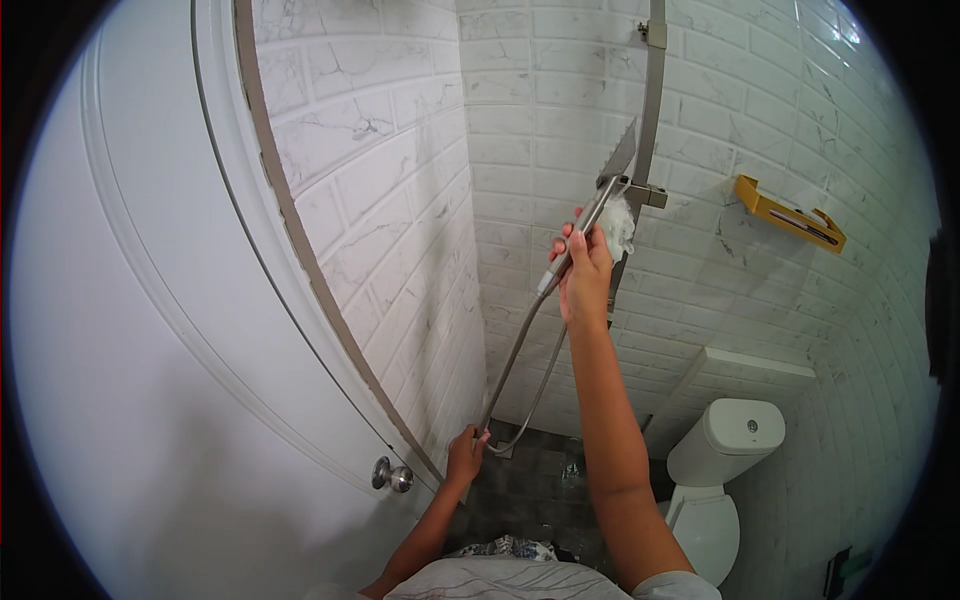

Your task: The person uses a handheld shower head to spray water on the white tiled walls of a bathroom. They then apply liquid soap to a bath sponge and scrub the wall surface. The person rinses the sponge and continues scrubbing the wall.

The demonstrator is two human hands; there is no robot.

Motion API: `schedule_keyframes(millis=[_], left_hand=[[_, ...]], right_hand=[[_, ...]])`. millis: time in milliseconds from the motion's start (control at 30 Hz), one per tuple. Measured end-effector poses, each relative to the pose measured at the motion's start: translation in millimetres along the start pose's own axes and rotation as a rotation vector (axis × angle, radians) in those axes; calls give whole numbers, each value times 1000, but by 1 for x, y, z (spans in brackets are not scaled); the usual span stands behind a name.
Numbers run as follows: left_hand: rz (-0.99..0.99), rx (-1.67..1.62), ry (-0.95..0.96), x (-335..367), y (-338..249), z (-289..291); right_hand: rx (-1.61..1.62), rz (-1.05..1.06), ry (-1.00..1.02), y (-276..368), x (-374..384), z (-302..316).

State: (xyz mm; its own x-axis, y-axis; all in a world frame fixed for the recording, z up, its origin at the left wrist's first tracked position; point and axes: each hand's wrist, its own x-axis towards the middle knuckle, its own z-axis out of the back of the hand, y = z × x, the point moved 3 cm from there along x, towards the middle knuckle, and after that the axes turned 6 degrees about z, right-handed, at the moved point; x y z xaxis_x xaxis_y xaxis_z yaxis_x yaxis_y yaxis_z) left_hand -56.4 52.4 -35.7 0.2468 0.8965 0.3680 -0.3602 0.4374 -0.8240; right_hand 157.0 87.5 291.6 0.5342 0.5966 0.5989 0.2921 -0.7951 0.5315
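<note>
My right hand (588, 265) is raised and wrapped round the grey handle of a hand shower (590, 222). Its flat, broad head tilts up and to the right, close to the vertical shower rail (650, 110) and its bracket (645, 193). I cannot tell whether the shower touches the bracket. From the handle's lower end, a metal hose (517, 350) runs down to my left hand (466, 455), whose fingers close round it low by the wall. The hose loops back up behind my right hand. A white bath puff (618, 228) hangs just behind my right fingers.
A white door (200, 350) with a round metal knob (393, 475) stands at the left. Tiled wall (560, 100) lies ahead. At the right are a yellow wall shelf (790, 215) and a white toilet (720, 445). The floor (540, 480) is dark tile.
</note>
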Motion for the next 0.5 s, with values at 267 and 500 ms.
schedule_keyframes(millis=[267,500], left_hand=[[105,-7,-33,2,-1,10],[192,-54,-41,-26,11,12]], right_hand=[[38,-2,-87,-3,14,-2],[46,-102,50,-12,-13,-13]])
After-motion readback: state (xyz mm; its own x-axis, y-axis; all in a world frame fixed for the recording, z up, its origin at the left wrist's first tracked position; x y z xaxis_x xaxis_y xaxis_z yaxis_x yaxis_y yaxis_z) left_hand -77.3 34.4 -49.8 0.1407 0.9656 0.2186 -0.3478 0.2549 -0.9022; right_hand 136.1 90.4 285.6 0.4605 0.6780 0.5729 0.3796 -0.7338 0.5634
